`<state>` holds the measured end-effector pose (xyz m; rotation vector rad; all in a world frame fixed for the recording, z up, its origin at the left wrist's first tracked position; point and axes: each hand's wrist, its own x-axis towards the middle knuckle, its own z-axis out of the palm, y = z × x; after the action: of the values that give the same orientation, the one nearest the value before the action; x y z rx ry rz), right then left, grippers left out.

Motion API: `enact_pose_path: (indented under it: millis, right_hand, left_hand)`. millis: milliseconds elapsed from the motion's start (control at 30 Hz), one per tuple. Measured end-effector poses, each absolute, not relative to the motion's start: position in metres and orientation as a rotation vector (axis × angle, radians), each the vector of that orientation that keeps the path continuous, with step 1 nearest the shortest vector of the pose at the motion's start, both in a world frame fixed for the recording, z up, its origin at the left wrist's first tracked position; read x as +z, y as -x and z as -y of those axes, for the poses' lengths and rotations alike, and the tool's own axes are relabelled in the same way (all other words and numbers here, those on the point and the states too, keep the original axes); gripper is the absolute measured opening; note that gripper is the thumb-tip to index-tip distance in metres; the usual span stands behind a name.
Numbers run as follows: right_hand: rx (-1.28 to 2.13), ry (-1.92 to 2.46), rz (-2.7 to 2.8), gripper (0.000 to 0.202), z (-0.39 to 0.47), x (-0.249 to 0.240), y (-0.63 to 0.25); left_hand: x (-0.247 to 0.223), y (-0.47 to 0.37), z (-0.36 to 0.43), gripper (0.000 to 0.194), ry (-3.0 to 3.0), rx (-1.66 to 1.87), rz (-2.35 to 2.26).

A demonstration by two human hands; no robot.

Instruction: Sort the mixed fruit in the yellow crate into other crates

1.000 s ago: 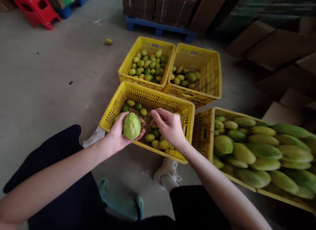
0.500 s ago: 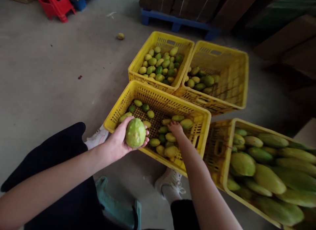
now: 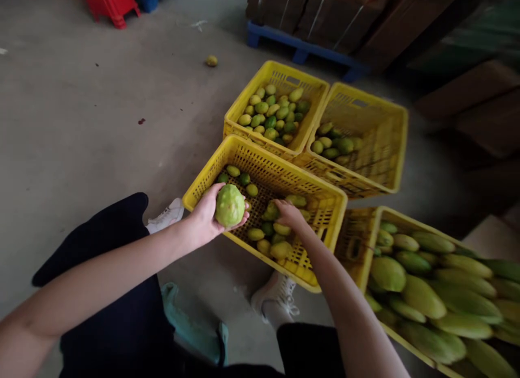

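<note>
A bumpy green lemon (image 3: 229, 206) rests in my left hand (image 3: 207, 215), the fingers curled around it from below, over the near left side of a yellow crate (image 3: 337, 204). My right hand (image 3: 289, 214) reaches down into that crate, its fingers closed on a greenish lemon (image 3: 270, 210). Beneath and beside it lie several yellow and green lemons, among them a yellow one (image 3: 281, 251). A smaller group, including a green lemon (image 3: 244, 178), sits at the crate's far left, with the slatted bottom showing between the groups.
Behind stand a yellow crate of lemons (image 3: 229, 115) and a partly filled one (image 3: 402, 145). At right, another crate (image 3: 379, 215) is heaped with green fruit. A stray lemon (image 3: 211, 60) lies on the floor. Boxes on a blue pallet (image 3: 300, 56) and a red stool (image 3: 111, 7) are farther off.
My right hand has shifted slightly left and closed on a lemon, lifting it a little among the others. The left hand keeps its lemon. The whole view has shifted slightly.
</note>
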<state>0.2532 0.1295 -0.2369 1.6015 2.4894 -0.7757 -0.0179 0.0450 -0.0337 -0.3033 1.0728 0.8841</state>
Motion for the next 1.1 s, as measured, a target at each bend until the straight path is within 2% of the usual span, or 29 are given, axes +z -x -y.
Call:
enact_pose_path:
  millis: [233, 333, 400, 533, 633, 700, 767, 1000, 1100]
  right_hand:
    - [-1.045, -1.753, -2.737, 0.072, -0.07, -0.127, -0.214]
    - [-1.653, -1.855, -2.742, 0.076, -0.03, -0.077, -0.202]
    - [-1.922, -1.955, -2.711, 0.078, -0.004, -0.053, -0.195]
    - [-2.225, -2.186, -2.62, 0.08, 0.034, -0.036, -0.182]
    - [-2.262, -2.266, -2.66, 0.077, 0.045, -0.041, -0.173]
    - [-2.142, -2.296, -2.788, 0.076, 0.046, -0.046, -0.166]
    - [-1.873, -2.32, -2.969, 0.074, 0.045, -0.049, -0.16]
    - [-0.436, -2.241, -3.566, 0.066, 0.044, -0.039, -0.151]
    - [-0.031, -2.157, -3.614, 0.069, 0.046, -0.035, -0.153]
  left_hand:
    - [-0.047, 0.001, -0.034, 0.04, 0.255, 0.878, -1.062]
    - [-0.042, -0.001, -0.023, 0.041, 0.196, 0.897, -1.01]
    - [-0.036, 0.002, -0.017, 0.042, 0.127, 0.932, -0.937]
    - [-0.03, 0.01, -0.008, 0.04, -0.053, 1.08, -0.84]
    - [-0.031, 0.013, -0.003, 0.039, -0.239, 1.18, -0.81]
    - [-0.031, 0.013, 0.001, 0.04, -0.421, 1.247, -0.799]
    - [-0.03, 0.012, 0.003, 0.042, -0.634, 1.347, -0.814]
    - [-0.016, 0.015, -0.002, 0.048, -1.289, 1.567, -0.81]
    - [-0.015, 0.019, -0.003, 0.045, -1.391, 1.539, -0.799]
